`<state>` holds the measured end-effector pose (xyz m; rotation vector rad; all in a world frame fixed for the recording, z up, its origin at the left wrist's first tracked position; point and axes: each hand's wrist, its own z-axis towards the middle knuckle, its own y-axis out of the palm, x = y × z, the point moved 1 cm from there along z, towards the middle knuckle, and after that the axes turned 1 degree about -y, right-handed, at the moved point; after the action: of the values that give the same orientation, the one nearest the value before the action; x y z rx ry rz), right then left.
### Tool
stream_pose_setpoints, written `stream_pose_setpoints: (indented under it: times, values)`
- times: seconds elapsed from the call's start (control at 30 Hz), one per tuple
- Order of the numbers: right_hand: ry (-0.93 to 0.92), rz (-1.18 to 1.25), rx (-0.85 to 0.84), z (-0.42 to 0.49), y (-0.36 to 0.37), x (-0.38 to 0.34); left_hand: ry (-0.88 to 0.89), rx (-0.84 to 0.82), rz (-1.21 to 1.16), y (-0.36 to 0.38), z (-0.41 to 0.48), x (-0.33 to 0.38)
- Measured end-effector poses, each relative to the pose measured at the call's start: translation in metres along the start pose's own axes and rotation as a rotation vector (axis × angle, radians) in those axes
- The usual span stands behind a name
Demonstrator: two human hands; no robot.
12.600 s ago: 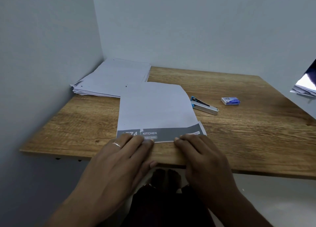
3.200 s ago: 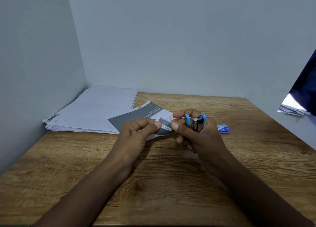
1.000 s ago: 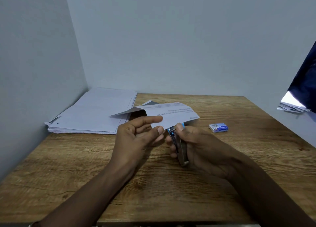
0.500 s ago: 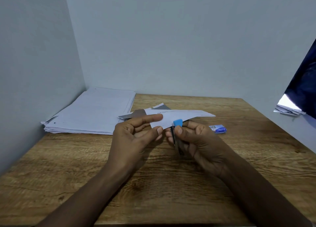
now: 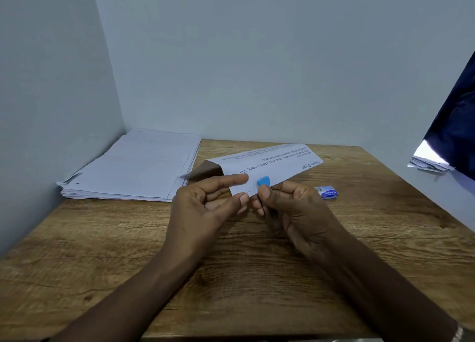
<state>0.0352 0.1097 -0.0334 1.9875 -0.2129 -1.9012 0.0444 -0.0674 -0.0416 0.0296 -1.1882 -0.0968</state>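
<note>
A folded printed sheet (image 5: 272,168) hangs above the wooden table (image 5: 231,277), white side with upside-down text facing me and a grey underside at its left. My left hand (image 5: 205,208) pinches its near corner between thumb and forefinger. My right hand (image 5: 295,213) grips a small stapler (image 5: 262,184) with a blue tip; its jaws sit over the sheet's near edge beside my left fingers. Most of the stapler's body is hidden in my palm.
A thick stack of white papers (image 5: 136,166) lies at the table's back left, against the corner walls. A small blue staple box (image 5: 327,192) rests right of my hands. More papers under dark blue fabric (image 5: 452,135) show at the right edge.
Over the last second the sheet has swung so its white printed face shows more. My right hand turned the stapler up and brought its blue tip onto the sheet's near edge.
</note>
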Motion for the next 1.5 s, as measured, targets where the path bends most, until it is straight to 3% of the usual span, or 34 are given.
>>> stream_pose_setpoints:
  times: [0.23,0.37,0.5,0.67,0.9,1.0,1.17,1.3,1.5]
  values:
    - [-0.031,-0.021,-0.052,0.0,-0.002,-0.003,0.13,-0.008,0.168,0.002,-0.006,0.005]
    - [-0.004,0.035,-0.169,-0.001,0.001,0.0,0.319,0.133,0.463,0.0,-0.004,0.006]
    - [-0.022,-0.155,-0.129,-0.003,0.002,-0.001,0.321,0.251,0.436,-0.006,-0.001,0.007]
    - [-0.314,-0.45,0.149,-0.01,-0.001,-0.008,0.3,0.348,0.403,-0.009,0.0,0.007]
    - [-0.678,-0.82,0.185,-0.012,0.006,-0.008,0.246,0.397,0.602,-0.014,0.003,0.002]
    - [-0.732,-0.902,0.174,-0.011,0.007,-0.006,0.234,0.348,0.632,-0.012,0.005,0.001]
    - [-0.616,-0.882,0.202,-0.002,0.012,-0.004,0.224,0.289,0.599,-0.01,0.004,0.001]
    - [-0.429,-0.803,0.108,0.008,0.015,-0.004,0.061,0.257,0.476,-0.011,0.005,-0.002]
    - [-0.328,-0.679,0.073,0.011,0.012,0.0,-0.136,0.135,0.26,-0.008,0.006,-0.001]
